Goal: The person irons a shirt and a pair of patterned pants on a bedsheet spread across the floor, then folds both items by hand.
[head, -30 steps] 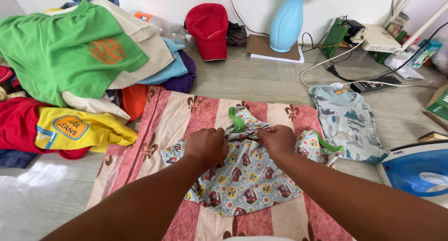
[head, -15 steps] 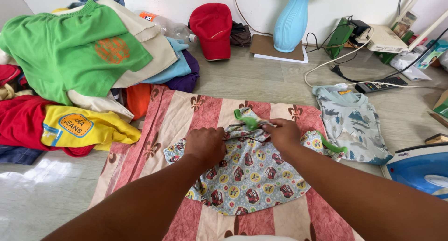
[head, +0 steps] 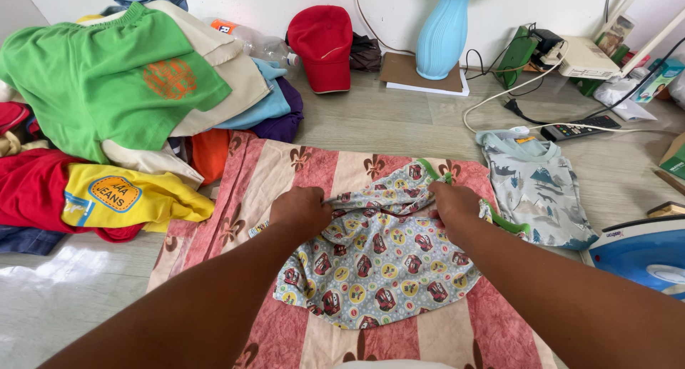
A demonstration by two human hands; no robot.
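Striped cloth (head: 250, 190), patterned garment (head: 378, 262), fingertips buried in folds

The small garment (head: 378, 262) near the middle is pale blue-grey, printed all over with red cars and yellow roundels, and edged in green. It lies on a cloth (head: 285, 176) striped pink-red and cream with dark brown flower shapes. On the left, the pile of clothes (head: 107, 112) shows bright green with an orange print, yellow with an orange patch, red, beige, light blue and purple. Far off are a red cap (head: 319, 44) and a light blue vase (head: 444, 30). On the right, a pale blue top (head: 535, 187) carries grey-blue mountains, beside a blue and white iron (head: 638, 258).
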